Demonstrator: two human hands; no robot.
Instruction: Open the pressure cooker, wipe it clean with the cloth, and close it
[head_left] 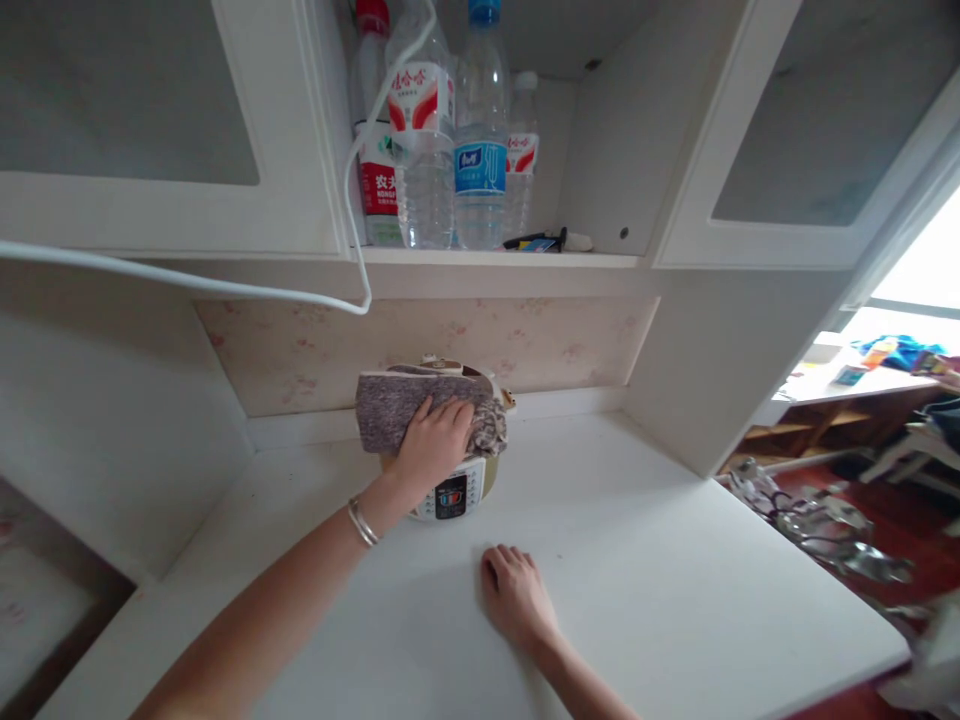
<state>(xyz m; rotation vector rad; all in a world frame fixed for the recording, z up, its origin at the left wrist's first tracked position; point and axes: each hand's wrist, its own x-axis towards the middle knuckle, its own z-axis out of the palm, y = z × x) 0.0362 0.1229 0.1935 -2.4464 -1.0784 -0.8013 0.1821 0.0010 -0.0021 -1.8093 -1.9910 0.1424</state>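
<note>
A small cooker [452,494] with a control panel on its front stands at the back of the white counter [675,580]. A grey cloth [394,407] lies over its lid. My left hand [433,440], with a bracelet at the wrist, presses down on the cloth, fingers together and curled over it. My right hand [516,592] rests flat on the counter in front of the cooker, fingers spread, holding nothing.
Several water bottles [480,140] stand in the open shelf above, beside closed cabinet doors [150,120]. A white cable [352,200] hangs down from the shelf and runs left. To the right are a cluttered floor and a window.
</note>
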